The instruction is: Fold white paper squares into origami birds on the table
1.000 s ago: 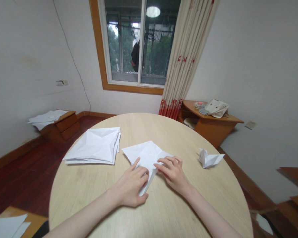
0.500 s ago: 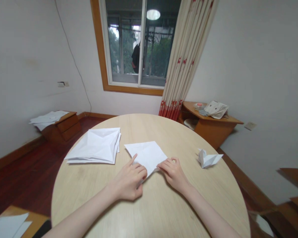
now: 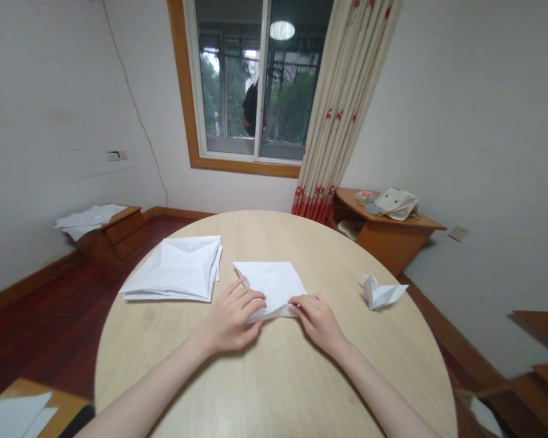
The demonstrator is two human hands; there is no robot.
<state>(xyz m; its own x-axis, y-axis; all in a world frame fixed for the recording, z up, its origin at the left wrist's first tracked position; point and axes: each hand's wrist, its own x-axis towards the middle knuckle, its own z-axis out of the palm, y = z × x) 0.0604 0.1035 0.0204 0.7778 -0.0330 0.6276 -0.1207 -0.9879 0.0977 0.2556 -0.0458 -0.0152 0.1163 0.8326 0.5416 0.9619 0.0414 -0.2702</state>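
A white sheet of paper (image 3: 274, 281) lies on the round table (image 3: 274, 377), its near edge lifted and partly folded. My left hand (image 3: 237, 310) grips the paper's near left part, with the thumb below the edge and the fingers on top. At the near right corner, my right hand (image 3: 316, 313) pinches the paper between thumb and fingers. The paper under my left fingers is hidden. Right of my right hand stands a folded white paper figure (image 3: 383, 294). To the left lies a stack of creased white paper (image 3: 178, 264).
Beyond the table's left side is a low drawer cabinet (image 3: 128, 231) with papers on top. A wooden corner cabinet (image 3: 393, 237) holding a cloth bag (image 3: 396, 202) stands at the back right, beside the long curtain (image 3: 333, 121). More white sheets (image 3: 13, 417) show at lower left.
The paper has turned slightly, and its near edge now lies more nearly straight across. My left hand has shifted up a little, its thumb now at the near edge. My right hand stays at the corner.
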